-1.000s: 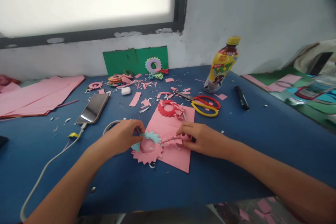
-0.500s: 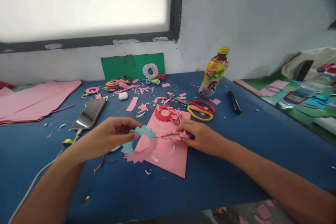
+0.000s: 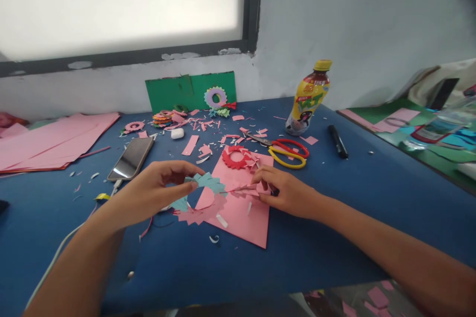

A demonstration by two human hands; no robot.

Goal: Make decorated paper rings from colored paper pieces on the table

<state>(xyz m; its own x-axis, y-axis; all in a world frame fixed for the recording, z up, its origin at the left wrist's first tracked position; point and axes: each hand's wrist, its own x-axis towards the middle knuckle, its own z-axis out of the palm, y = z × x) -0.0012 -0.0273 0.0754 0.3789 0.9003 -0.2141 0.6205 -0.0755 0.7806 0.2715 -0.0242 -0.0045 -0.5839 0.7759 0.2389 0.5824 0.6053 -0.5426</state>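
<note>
My left hand (image 3: pixel 163 185) pinches a spiky-edged paper ring (image 3: pixel 210 183), light blue on its upper and left parts and pink below, between thumb and fingers. In my right hand (image 3: pixel 286 189), the fingertips close on a folded pink paper piece (image 3: pixel 242 190) whose thin end reaches the ring's right side. Whether the two are joined I cannot tell. A small dark object by the right fingers is mostly hidden. Below both hands lies a pink paper sheet (image 3: pixel 247 228), with a red toothed paper ring (image 3: pixel 227 160) on its far part.
Scissors (image 3: pixel 274 144) with red and yellow handles lie beyond my right hand. A drink bottle (image 3: pixel 308 101) and black pen (image 3: pixel 337 142) stand and lie farther right. Left are a phone (image 3: pixel 132 158) with its cable and pink sheets (image 3: pixel 74 138). Paper scraps litter the blue table (image 3: pixel 208 277).
The view has shifted slightly, so things appear a little up and to the right. The ring in my left hand is tilted flatter. Both hands keep their hold.
</note>
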